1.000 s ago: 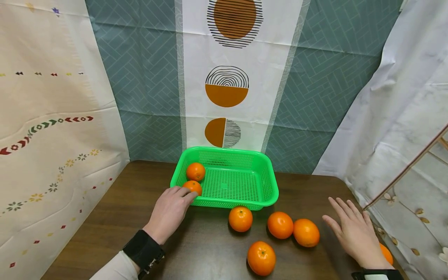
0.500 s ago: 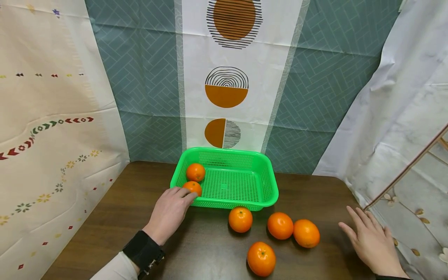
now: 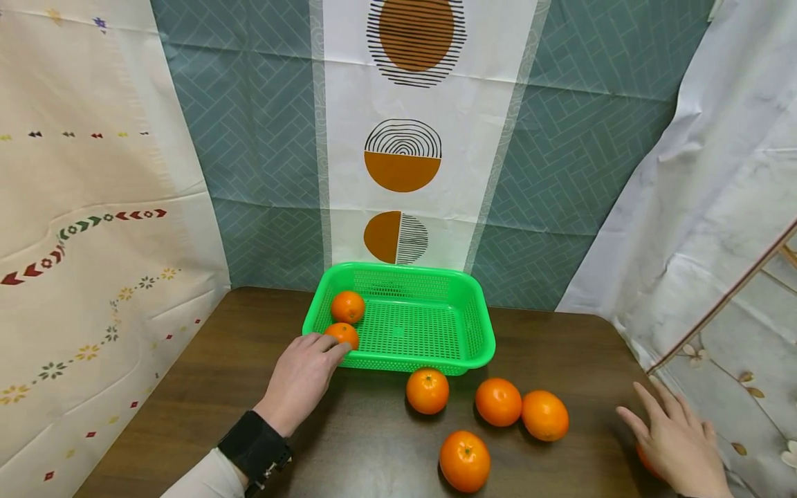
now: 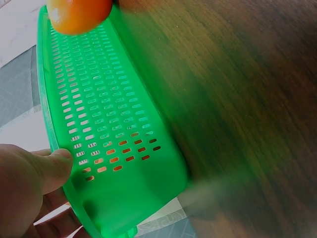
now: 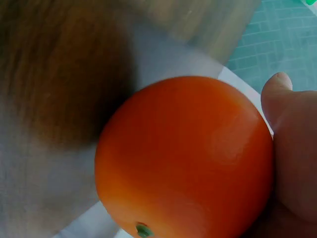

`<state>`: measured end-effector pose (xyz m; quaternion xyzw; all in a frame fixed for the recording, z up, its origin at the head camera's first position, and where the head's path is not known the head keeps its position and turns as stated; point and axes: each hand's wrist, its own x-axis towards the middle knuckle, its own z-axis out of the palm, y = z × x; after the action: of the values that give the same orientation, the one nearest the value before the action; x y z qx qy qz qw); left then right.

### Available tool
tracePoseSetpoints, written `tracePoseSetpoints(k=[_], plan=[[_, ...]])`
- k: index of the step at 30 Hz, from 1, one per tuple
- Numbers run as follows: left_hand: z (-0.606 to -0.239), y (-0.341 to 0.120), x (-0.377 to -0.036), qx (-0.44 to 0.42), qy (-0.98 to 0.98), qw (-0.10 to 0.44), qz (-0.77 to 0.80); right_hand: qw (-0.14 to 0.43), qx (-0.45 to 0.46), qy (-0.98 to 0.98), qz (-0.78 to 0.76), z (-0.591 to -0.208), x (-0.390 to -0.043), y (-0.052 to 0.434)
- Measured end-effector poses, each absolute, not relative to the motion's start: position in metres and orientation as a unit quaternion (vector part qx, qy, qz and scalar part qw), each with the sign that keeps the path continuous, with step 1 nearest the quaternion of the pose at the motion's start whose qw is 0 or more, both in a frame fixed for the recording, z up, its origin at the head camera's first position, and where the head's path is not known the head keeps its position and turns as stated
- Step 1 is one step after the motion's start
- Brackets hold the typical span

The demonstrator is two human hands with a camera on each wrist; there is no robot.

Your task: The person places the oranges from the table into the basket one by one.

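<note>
My left hand [image 3: 303, 380] holds the front-left rim of a green perforated plastic basket [image 3: 398, 364]. In the left wrist view the thumb [image 4: 57, 168] lies on the outer side of the rim, with the fingers behind it. Two oranges, one at the back [image 3: 348, 307] and one at the front [image 3: 342, 335], sit inside on the left. At the table's right edge my right hand [image 3: 679, 436] hovers over another orange [image 5: 183, 158], which it mostly hides in the head view. Its fingers stretch forward with the thumb apart; whether the palm touches the fruit is unclear.
Several more oranges lie on the brown table [image 3: 187, 387]: one by the basket's front [image 3: 427, 391], two side by side [image 3: 498, 402] to its right, and one nearer [image 3: 465, 461]. Patterned cloths [image 3: 261, 138] hang behind and at both sides.
My right hand has moved right and slightly nearer, coming over the orange at the table's right edge. The left hand and the basket have stayed put.
</note>
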<state>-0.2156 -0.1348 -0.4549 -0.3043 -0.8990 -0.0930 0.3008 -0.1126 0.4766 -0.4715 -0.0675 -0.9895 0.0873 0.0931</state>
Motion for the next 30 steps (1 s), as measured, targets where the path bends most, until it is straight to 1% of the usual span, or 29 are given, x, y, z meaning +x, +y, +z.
tracePoseSetpoints(k=[7, 12, 18, 26, 30], plan=[[-0.456, -0.135, -0.215, -0.305, -0.897, 0.304, -0.097, 0.086, -0.069, -0.990, 0.087, -0.474, -0.111, 0.481], [-0.457, -0.135, -0.215, -0.306, -0.896, 0.305, -0.097, 0.070, -0.058, -0.992, 0.088, -0.475, -0.112, 0.483], [-0.457, -0.135, -0.215, -0.307, -0.896, 0.307, -0.094, 0.028, -0.065, -0.995, 0.071, -0.475, -0.113, 0.487], [-0.458, -0.135, -0.215, -0.306, -0.896, 0.309, -0.089, -0.046, -0.065, -0.995, 0.056, -0.468, -0.113, 0.487], [-0.457, -0.135, -0.216, -0.307, -0.894, 0.312, -0.090, -0.052, -0.059, -0.995, 0.062, -0.466, -0.115, 0.486]])
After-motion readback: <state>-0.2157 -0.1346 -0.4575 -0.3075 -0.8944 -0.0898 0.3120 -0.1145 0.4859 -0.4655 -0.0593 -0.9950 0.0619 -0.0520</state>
